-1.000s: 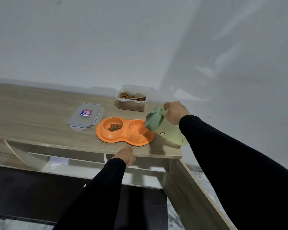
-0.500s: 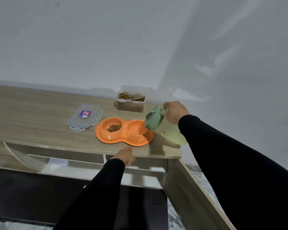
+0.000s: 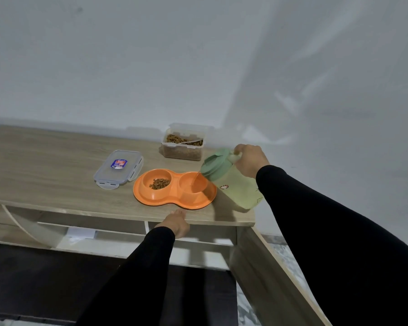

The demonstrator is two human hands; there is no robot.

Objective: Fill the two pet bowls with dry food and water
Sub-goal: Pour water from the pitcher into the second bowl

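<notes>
An orange double pet bowl (image 3: 174,203) sits near the front edge of the wooden table (image 3: 45,170). Its left bowl holds a small heap of dry food (image 3: 159,183). My right hand (image 3: 251,162) grips the handle of a pale green water jug (image 3: 233,182) with a green lid, tilted left over the right bowl (image 3: 192,185). A thin stream of water runs from the spout into that bowl. My left hand (image 3: 176,223) rests flat on the table's front edge, just in front of the bowls, holding nothing.
A clear plastic container of dry food (image 3: 183,144) with a spoon in it stands behind the bowls by the wall. Its lid (image 3: 118,168) lies flat to the left of the bowls. Open shelves run under the table top. A white wall stands behind.
The jug stays tilted over the right bowl, and a stream of water now shows at the spout. The view has shifted slightly; both hands hold their places.
</notes>
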